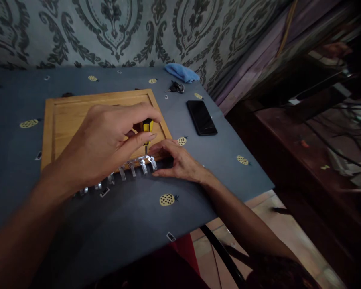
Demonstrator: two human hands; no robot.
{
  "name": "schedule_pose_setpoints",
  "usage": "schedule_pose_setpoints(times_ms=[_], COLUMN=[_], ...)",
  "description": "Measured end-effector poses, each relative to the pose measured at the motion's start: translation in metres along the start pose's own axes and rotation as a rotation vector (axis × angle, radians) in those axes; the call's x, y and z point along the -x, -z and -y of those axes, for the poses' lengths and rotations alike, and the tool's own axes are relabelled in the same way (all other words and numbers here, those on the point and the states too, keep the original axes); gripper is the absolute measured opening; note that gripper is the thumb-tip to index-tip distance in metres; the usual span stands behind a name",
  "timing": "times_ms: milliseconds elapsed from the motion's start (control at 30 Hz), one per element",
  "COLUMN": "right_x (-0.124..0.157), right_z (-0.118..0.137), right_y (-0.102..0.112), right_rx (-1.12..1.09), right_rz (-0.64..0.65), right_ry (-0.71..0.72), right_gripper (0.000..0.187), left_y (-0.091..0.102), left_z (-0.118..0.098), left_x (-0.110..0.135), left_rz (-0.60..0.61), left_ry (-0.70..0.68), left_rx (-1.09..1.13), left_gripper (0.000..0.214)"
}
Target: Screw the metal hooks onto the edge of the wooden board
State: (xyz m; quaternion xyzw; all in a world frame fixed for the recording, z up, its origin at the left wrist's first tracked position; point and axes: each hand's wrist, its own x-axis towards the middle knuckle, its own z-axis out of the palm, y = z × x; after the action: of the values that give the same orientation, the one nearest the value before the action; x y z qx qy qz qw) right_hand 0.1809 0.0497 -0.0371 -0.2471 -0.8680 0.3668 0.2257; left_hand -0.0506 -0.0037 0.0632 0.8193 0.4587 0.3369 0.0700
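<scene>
A wooden board [75, 120] with a raised frame lies flat on the table. Along its near edge runs a metal strip with several curved hooks [132, 168]. My left hand [108, 134] is closed around the handle of a small yellow and black screwdriver [147, 126]. The screwdriver stands upright, its shaft pointing down at the strip near the right end; the exact tip contact is too small to tell. My right hand [179, 162] grips the right end of the hook strip at the board's near corner, fingers above and thumb below. My left hand and wrist hide part of the board and strip.
The table [132, 220] has a blue-grey pineapple-print cover. A black phone [201, 117], keys [176, 87] and a blue cloth [182, 73] lie beyond the board at the right. Patterned wallpaper [114, 32] backs the table. Tangled cables [333, 120] lie on a dark surface at right.
</scene>
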Motion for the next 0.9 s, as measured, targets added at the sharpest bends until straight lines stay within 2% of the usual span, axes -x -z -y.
schedule_pose_setpoints(times_ms=[400, 567, 667, 767, 900], right_x=[-0.001, 0.001, 0.000, -0.006, -0.022], right_z=[-0.002, -0.001, 0.007, 0.018, 0.035], right_y=[-0.001, 0.001, 0.003, 0.004, 0.011], right_rx=[0.031, -0.046, -0.198, -0.272, -0.293], right_rz=[-0.011, -0.021, -0.104, -0.187, -0.146], right_ry=[0.004, 0.018, -0.020, 0.010, 0.040], right_gripper=[0.055, 0.056, 0.052, 0.055, 0.063], left_y=[-0.005, -0.003, -0.002, -0.003, -0.003], left_z=[0.001, 0.002, -0.001, -0.004, -0.007], left_x=[-0.002, 0.000, 0.000, -0.002, -0.003], left_rz=[0.034, 0.027, 0.026, 0.034, 0.047], left_ry=[-0.026, -0.028, -0.045, -0.057, -0.078], left_rx=[0.010, 0.016, 0.037, 0.034, 0.033], left_gripper=[0.015, 0.016, 0.015, 0.015, 0.018])
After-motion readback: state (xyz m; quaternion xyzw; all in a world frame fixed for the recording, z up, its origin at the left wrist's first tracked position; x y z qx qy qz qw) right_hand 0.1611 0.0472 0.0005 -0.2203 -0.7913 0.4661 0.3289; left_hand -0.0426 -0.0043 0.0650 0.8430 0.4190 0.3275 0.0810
